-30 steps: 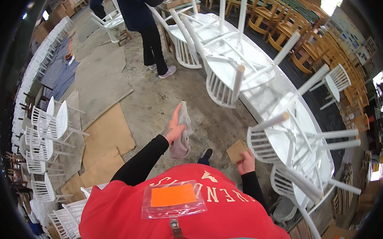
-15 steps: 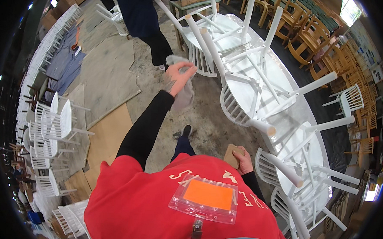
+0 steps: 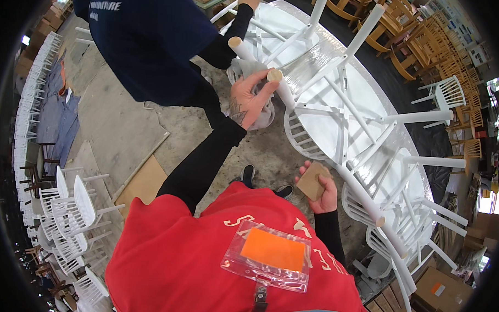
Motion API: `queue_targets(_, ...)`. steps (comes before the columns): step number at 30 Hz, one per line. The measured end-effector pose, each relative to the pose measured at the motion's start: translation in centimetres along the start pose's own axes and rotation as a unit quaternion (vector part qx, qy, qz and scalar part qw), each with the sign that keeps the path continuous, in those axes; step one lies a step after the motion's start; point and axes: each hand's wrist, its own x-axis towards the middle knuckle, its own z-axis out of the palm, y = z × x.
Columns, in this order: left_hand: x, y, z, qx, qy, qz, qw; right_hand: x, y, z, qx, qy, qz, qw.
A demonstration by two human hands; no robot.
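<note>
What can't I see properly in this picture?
All in the head view:
- Part of the grey cloth: hidden behind the left hand.
- The underside of the brown pad: turned away, in the right hand.
- The co-worker's head: cut off by the top edge.
- The far row of white chairs: too small to count.

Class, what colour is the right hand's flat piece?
Brown: the flat piece shows best in head view.

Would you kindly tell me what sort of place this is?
Probably a furniture workshop or warehouse: it has several upturned white chairs, many wooden chairs beyond them, and a cardboard box at lower right.
</note>
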Motion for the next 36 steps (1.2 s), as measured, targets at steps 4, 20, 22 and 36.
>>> queue_targets(4,0.8,-1.9,-0.5,-0.118,-0.067,-0.073,0.988,4.9,-2.7,6.6,-0.076,-0.035,-0.061,0.995)
queue_targets(20,3.3,-4.9,0.5,0.048,-0.217,0.088,0.971,15.1,-4.9,19.0,-0.677,-0.190,-0.492,0.513)
queue_targets(22,3.5,-6.3,0.1,0.006,-0.243,0.058,0.968,15.7,-4.7,20.7,-0.685,-0.201,-0.522,0.467)
queue_targets(36,3.7,-5.1,-0.8,0.053,-0.286,-0.003,0.957,16.0,-4.2,20.3,-0.669,-0.227,-0.429,0.562)
